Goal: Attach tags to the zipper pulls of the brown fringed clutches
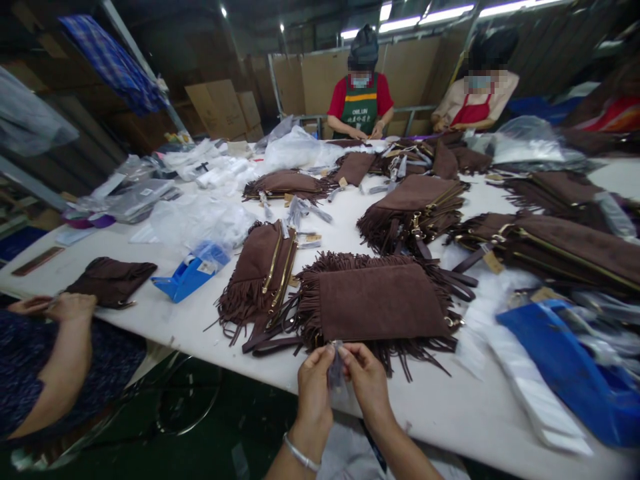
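My left hand (pixel 314 380), with a silver bangle on the wrist, pinches one side of a small clear plastic sleeve (pixel 337 375). Opposite it, my right hand (pixel 369 381) pinches the other side with thumb and fingertips. What the sleeve wraps is too small to make out. Both hands are at the near edge of a dark brown fringed bag (pixel 383 300), which lies flat on the white table (pixel 270 377). Left of that bag is another fringed bag (pixel 257 267) with gold zippers, its strap (pixel 270 340) reaching toward my hands.
A blue tape dispenser (pixel 187 273) stands to the left, and a blue tray (pixel 560 360) beside white strips is at right. More fringed bags (pixel 415 200) and plastic bags (pixel 200 220) cover the table. A co-worker's hands (pixel 70 307) are at far left; two people work across.
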The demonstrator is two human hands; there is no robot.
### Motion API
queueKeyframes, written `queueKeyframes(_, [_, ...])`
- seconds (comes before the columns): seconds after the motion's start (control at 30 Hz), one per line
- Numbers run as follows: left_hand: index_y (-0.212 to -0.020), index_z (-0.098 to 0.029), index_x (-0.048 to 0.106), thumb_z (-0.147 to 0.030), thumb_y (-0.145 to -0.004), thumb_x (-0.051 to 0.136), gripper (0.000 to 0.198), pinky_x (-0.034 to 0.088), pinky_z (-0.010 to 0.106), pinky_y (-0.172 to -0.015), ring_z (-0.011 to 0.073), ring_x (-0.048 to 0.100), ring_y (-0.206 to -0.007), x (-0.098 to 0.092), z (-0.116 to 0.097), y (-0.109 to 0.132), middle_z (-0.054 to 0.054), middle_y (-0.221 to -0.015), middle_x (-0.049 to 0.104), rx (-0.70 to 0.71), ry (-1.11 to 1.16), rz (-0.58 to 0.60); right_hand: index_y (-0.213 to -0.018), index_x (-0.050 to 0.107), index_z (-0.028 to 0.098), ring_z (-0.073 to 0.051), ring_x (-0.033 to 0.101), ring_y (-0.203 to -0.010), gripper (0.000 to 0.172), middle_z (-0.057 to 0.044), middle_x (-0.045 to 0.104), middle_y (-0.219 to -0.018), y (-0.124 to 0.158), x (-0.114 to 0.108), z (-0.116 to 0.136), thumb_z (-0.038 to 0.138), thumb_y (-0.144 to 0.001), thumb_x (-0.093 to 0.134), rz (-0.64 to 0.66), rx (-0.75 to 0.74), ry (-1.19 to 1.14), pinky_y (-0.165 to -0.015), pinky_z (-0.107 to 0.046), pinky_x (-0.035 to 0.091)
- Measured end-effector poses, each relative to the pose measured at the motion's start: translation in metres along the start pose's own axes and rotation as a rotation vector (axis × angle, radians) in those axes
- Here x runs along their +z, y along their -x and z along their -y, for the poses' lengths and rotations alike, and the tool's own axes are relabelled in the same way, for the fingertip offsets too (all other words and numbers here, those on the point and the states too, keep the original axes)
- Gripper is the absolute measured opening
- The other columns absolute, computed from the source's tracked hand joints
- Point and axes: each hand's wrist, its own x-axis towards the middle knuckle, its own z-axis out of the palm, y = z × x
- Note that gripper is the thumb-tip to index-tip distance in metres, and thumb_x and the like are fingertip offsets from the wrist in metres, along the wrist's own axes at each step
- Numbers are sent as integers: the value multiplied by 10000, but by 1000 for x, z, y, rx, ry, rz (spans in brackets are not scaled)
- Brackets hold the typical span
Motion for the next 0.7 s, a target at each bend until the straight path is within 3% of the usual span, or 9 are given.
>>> queueKeyframes(0.13, [-712,-119,672,-294,-571,785,251,440,246,-596,141,591,-606,7,-3,-5,40,-683,662,-16,26,-56,-835,646,190,-194,579,-700,337,-45,665,-774,1,-3,3,519,-832,571,2,-93,110,-650,-284,455])
queueKeyframes(0.3, [-663,-133,627,-296,-574,753,225,430,244,-591,134,569,-591,8,5,-11,15,-635,623,53,-22,-126,-838,643,207,-216,599,-789,272,-68,668,-847,7,-4,14,438,-893,511,-7,-248,315,-727,-298,443])
queueKeyframes(0.53, [-769,-143,612,-328,-718,657,197,445,272,-623,170,575,-660,2,14,-12,47,-721,641,183,-312,-217,-830,619,208,-218,605,-753,197,-61,662,-824,6,1,15,386,-880,548,-54,-239,386,-712,-299,431])
queueKeyframes(0.7, [-833,-184,611,-381,-876,500,231,449,313,-735,216,607,-781,5,5,6,69,-805,670,342,-635,-134,-820,610,215,-215,596,-771,178,-59,650,-835,6,1,16,365,-890,544,-59,-294,397,-722,-300,425])
